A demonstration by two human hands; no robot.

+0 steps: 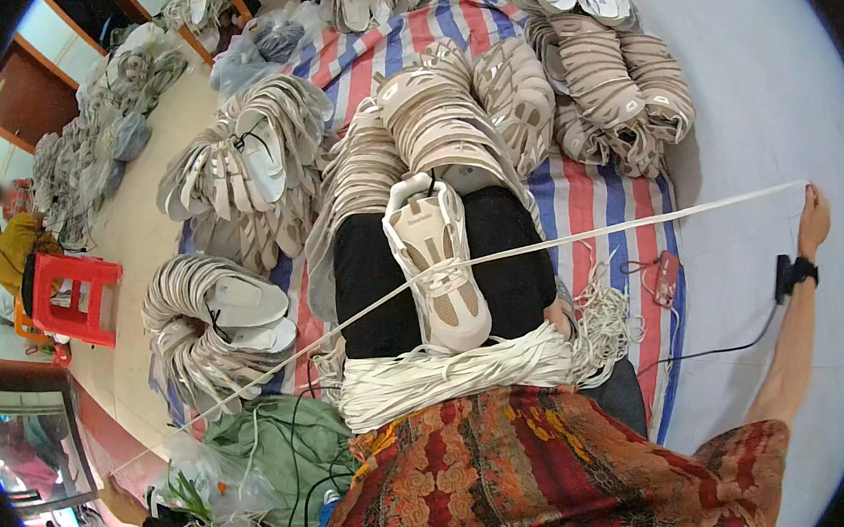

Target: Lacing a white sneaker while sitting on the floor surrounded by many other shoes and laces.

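A beige and white shoe upper (439, 307) rests on my black-clad legs, toe toward me. A pale flat shoelace (630, 228) runs through its lower eyelets and stretches taut to both sides. Far out at the right, my right hand (815, 221) is closed on one end of the shoelace. At the lower left, my left hand (122, 501) is closed on the other end, its fingers small and partly blurred. Across my lap lies a thick bundle of cream shoelaces (452, 379), just below the shoe's toe. Each wrist wears a black band with a cable.
Stacks of nested shoe uppers (444, 111) stand ahead on a striped sheet (592, 198), with more bundles (211, 322) at the left. A green bag (283, 451) lies beside my left side. A red stool (74, 299) and another person (19, 249) are farther left.
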